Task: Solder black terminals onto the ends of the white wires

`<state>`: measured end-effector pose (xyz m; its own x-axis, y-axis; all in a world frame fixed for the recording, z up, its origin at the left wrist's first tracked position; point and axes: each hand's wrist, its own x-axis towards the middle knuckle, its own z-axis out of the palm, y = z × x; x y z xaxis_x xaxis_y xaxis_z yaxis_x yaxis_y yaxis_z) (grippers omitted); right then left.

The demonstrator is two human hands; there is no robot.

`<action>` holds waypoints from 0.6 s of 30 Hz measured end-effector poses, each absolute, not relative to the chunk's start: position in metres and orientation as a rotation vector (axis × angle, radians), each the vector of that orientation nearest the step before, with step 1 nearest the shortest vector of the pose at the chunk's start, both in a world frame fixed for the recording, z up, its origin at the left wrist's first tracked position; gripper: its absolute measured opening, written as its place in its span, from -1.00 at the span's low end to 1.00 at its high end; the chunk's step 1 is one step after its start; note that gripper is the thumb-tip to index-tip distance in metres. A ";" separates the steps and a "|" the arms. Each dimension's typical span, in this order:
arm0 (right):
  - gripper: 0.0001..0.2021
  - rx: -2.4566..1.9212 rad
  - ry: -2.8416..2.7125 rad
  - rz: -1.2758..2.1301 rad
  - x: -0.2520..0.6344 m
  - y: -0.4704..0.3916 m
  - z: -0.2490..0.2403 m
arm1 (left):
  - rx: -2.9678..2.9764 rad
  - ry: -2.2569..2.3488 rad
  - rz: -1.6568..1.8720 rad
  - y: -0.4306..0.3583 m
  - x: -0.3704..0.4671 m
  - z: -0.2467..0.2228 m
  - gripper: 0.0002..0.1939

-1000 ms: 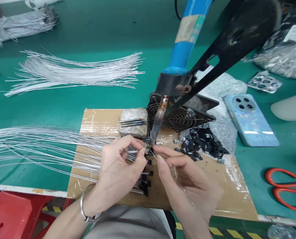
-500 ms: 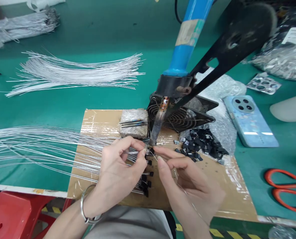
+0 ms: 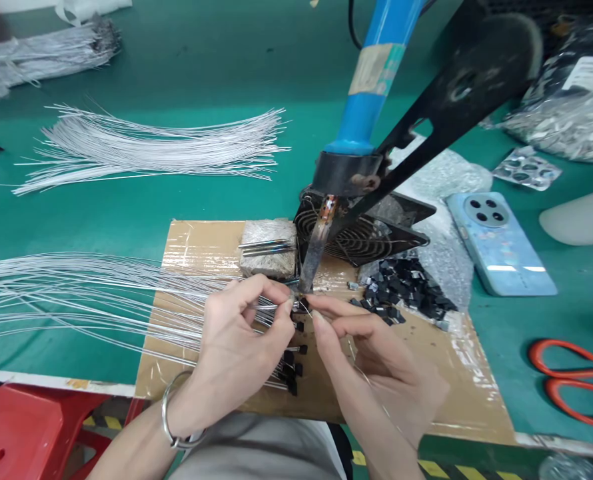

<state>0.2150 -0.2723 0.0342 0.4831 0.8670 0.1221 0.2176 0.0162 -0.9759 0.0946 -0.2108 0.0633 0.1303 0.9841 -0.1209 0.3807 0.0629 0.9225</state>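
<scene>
My left hand (image 3: 241, 353) is closed in a pinch on the end of a thin white wire, just under the tip of a blue-handled soldering iron (image 3: 359, 120). The exact joint there is small and partly covered by my fingertips. My right hand (image 3: 376, 367) pinches a strand of solder wire (image 3: 304, 308), its end reaching the iron's tip and its tail running back across the palm. White wires (image 3: 101, 265) stretch left from beneath my left hand, several ending in small black pieces (image 3: 290, 360) on the cardboard (image 3: 456, 393).
A black bracket (image 3: 456, 100) holds the iron over a fan (image 3: 361, 233). Metal tips rest on a pad (image 3: 268, 260). Black square pieces (image 3: 411, 287), a phone (image 3: 506, 247) and red scissors (image 3: 571, 380) lie to the right. Another wire bundle (image 3: 161, 147) lies behind.
Almost nothing differs. My right fingertips have shifted very slightly toward the iron's tip with the solder wire; my left hand keeps its pinch in place.
</scene>
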 end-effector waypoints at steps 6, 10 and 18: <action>-0.85 -1.505 -1.036 0.646 0.219 -0.273 0.032 | 1.497 1.409 0.825 -0.212 0.095 0.062 -0.89; -0.84 -1.499 -1.099 0.660 0.221 -0.274 0.031 | 1.465 1.416 0.787 -0.210 0.095 0.060 -0.90; -0.82 -1.621 -0.979 0.619 0.237 -0.276 0.025 | 1.460 1.442 0.718 -0.212 0.089 0.056 -0.90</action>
